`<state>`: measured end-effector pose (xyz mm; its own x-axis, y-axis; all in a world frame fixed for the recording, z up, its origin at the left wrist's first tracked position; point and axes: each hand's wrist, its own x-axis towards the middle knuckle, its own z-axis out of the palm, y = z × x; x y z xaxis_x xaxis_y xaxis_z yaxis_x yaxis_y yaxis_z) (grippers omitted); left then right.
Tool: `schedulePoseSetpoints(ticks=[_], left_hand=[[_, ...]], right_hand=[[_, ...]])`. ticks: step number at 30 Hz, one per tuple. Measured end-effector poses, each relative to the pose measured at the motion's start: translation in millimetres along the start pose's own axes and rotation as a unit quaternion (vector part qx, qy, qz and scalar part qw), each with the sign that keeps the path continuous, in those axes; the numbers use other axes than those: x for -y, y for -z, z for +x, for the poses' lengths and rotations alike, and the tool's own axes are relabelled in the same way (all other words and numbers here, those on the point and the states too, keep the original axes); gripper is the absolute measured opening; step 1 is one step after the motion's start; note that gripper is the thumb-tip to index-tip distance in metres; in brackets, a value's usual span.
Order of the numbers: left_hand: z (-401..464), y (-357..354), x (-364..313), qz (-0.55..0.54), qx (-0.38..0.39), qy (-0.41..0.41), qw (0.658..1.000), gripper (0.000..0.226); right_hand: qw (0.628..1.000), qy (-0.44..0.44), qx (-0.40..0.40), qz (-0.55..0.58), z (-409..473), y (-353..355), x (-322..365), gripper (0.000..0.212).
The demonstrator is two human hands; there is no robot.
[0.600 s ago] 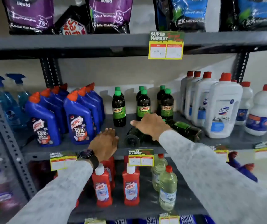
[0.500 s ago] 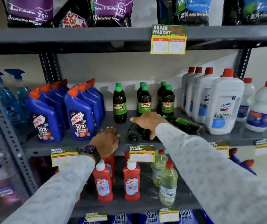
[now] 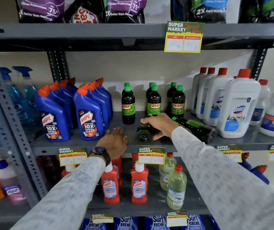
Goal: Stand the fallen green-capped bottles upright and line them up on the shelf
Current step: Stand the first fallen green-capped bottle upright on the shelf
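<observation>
Several dark green-capped bottles stand upright in pairs on the grey middle shelf [image 3: 76, 141]; the leftmost upright bottle [image 3: 128, 106] stands a little apart from the others. One fallen bottle [image 3: 143, 134] lies with its base toward me, and my right hand [image 3: 159, 125] is wrapped over its body. A second fallen bottle [image 3: 197, 128] lies on its side just right of that, cap pointing back-left. My left hand [image 3: 114, 141] rests flat on the shelf's front edge, fingers apart, holding nothing.
Blue Harpic bottles [image 3: 88, 117] crowd the shelf to the left, large white red-capped jugs [image 3: 239, 107] to the right. Price tags [image 3: 151, 156] hang on the shelf edge. Red bottles and clear bottles stand on the shelf below; pouches fill the shelf above.
My right hand has closed down around the nearer fallen bottle. My left hand has stayed on the shelf edge. The view has shifted slightly closer.
</observation>
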<state>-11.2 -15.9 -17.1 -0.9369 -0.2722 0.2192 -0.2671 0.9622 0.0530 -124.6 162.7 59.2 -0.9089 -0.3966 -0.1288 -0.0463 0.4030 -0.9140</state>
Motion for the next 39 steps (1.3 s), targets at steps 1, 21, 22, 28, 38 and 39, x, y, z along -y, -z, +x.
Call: schedulePoseSetpoints(ticks=[1, 21, 22, 28, 38, 39], left_hand=[[-0.5, 0.4, -0.7, -0.002, -0.001, 0.001, 1.0, 0.066], [-1.8, -8.4, -2.0, 0.019, -0.058, 0.037, 0.997, 0.08], [-2.2, -7.3, -2.5, 0.016, -0.058, 0.037, 0.998, 0.078], [-5.5, -11.8, -4.4, -0.005, -0.052, 0.056, 0.997, 0.071], [-3.0, -5.4, -5.6, 0.003, -0.046, 0.045, 0.998, 0.06], [-2.9, -5.5, -5.9, 0.002, -0.047, 0.045, 0.998, 0.059]], right_hand=[[1.0, 0.019, -0.01, 0.005, 0.3, 0.7, 2.6, 0.04], [0.944, 0.313, -0.093, -0.048, 4.0, -53.2, -27.5, 0.07], [0.943, 0.317, -0.093, -0.05, 4.0, -52.7, -27.2, 0.07], [0.963, 0.268, 0.033, 0.025, 18.4, -44.9, -34.5, 0.078], [0.966, 0.249, 0.065, 0.018, 21.9, -43.1, -34.8, 0.076], [0.965, 0.257, 0.048, -0.002, 23.1, -45.0, -35.6, 0.082]])
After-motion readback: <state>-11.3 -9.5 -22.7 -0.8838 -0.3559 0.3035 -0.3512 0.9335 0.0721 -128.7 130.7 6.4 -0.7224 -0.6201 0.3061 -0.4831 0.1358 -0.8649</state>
